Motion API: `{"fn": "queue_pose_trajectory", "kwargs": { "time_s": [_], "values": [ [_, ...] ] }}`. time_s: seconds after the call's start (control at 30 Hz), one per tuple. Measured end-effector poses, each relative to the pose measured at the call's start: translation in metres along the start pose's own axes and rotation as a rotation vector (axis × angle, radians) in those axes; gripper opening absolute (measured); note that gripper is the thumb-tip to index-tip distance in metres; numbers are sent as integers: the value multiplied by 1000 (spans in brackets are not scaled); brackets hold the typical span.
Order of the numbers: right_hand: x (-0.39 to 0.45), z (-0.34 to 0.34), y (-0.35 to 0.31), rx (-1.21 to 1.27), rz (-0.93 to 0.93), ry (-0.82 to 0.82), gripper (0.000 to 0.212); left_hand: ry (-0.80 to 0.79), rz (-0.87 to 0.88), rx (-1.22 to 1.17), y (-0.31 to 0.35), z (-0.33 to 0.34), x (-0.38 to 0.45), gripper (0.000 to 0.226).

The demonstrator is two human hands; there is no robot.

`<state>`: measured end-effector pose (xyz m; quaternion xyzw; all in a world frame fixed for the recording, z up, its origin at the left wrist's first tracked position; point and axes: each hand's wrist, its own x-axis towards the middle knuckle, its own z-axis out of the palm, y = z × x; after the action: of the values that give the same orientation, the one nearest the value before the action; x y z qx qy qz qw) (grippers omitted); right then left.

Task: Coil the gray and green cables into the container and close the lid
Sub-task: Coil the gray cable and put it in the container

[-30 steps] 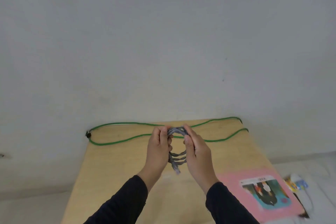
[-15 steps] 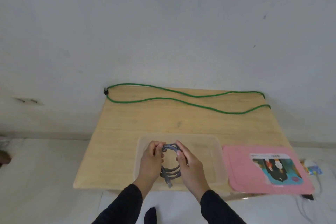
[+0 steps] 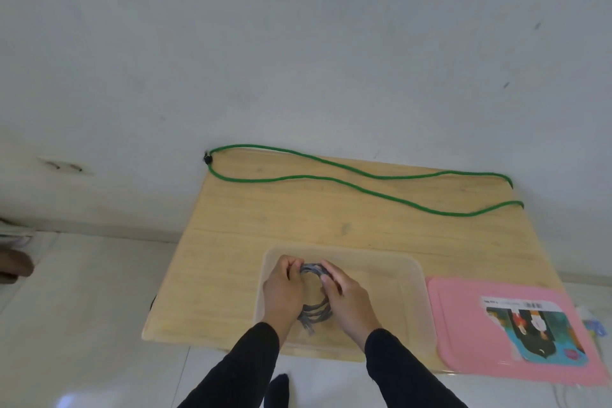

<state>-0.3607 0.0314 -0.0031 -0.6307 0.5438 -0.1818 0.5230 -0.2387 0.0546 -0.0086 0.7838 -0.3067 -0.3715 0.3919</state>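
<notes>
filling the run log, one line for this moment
both hands hold gray cable coil over container | green cable uncoiled | lid off

white wall (image 3: pixel 298 43), wooden table (image 3: pixel 298 219), pale floor (image 3: pixel 82 308)

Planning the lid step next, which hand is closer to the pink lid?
Right. The right hand grips the gray cable over the container, beside the pink lid; the left hand is farther.

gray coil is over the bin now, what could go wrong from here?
1. Both hands (left, right) grip the gray coil with nothing tying it; on release it may spring open over the bin rim.
2. The green cable lies uncoiled at the table's far edge, its ends at the right edge; it could slip off.
</notes>
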Motion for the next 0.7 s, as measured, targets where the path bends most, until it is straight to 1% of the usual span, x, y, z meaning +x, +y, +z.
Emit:
{"fn": "queue_pose_trajectory", "kwargs": {
  "time_s": [0.17,0.27,0.37,0.43,0.5,0.6,0.67,0.7],
  "values": [
    [6,5,4,-107,-16,-22,40,-17,0,75,-5,0,7,26],
    [6,8,5,-239,-54,-16,46,-53,16,109,-3,-3,7,29],
    [1,7,3,-394,-104,-27,55,-84,70,175,-3,-8,2,34],
    [-3,6,1,-504,-150,-8,58,-92,147,242,-3,-12,-4,36],
    [-11,6,-2,-590,-206,50,55,-79,262,303,-3,-17,-13,36],
    [-21,7,-3,-730,-360,171,44,-66,451,448,-5,-23,-28,32],
    [-29,8,-5,-735,-428,227,34,-41,554,591,-6,-25,-38,30],
    [-34,8,-8,-734,-439,231,32,-32,592,647,-5,-25,-44,30]
  ]
}}
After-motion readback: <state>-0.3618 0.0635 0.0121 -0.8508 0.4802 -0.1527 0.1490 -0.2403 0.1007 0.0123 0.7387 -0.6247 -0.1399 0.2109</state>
